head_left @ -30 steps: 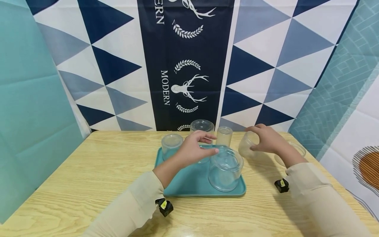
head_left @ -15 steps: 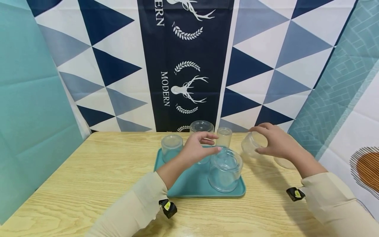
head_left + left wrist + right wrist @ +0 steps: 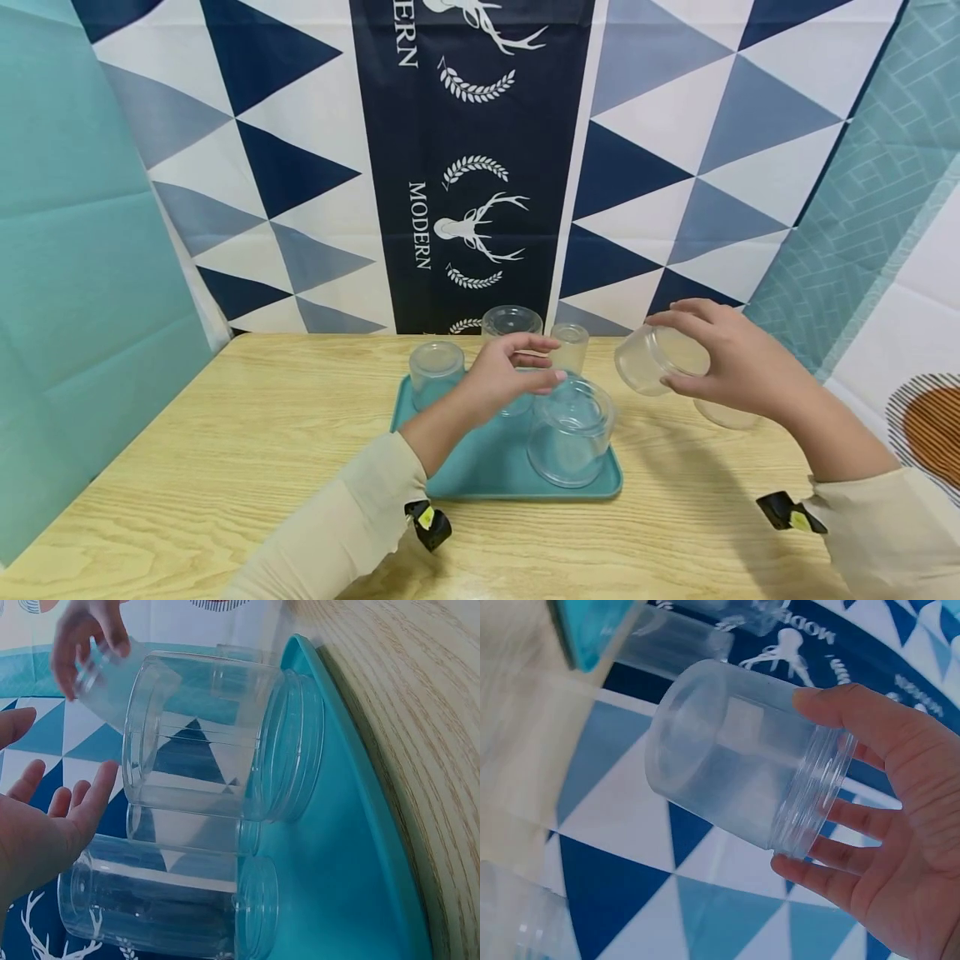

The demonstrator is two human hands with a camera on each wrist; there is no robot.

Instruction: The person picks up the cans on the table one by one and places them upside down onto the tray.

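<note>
My right hand (image 3: 738, 358) holds a clear plastic jar (image 3: 727, 757) in the air, right of the tray. Thumb and fingers grip it around the threaded neck, so the mouth faces my palm and the base points away, tilted. My left hand (image 3: 504, 377), fingers loosely bent and apart, holds nothing and hovers over the teal tray (image 3: 487, 485). Closest to it is a wide clear jar (image 3: 572, 446), standing neck down on the tray. A smaller jar (image 3: 435, 367) is at the tray's left, and a tall jar (image 3: 512, 321) is partly hidden behind my left hand.
A narrow jar (image 3: 570, 346) stands at the tray's back right. Another clear jar (image 3: 723, 414) sits on the wooden table (image 3: 262, 467) at the right, mostly covered by my right hand. A patterned cloth (image 3: 300, 167) hangs behind the table.
My right hand has moved right, raising the jar off the table and tilting it so its mouth turns further to the right. My left hand has hardly moved.
</note>
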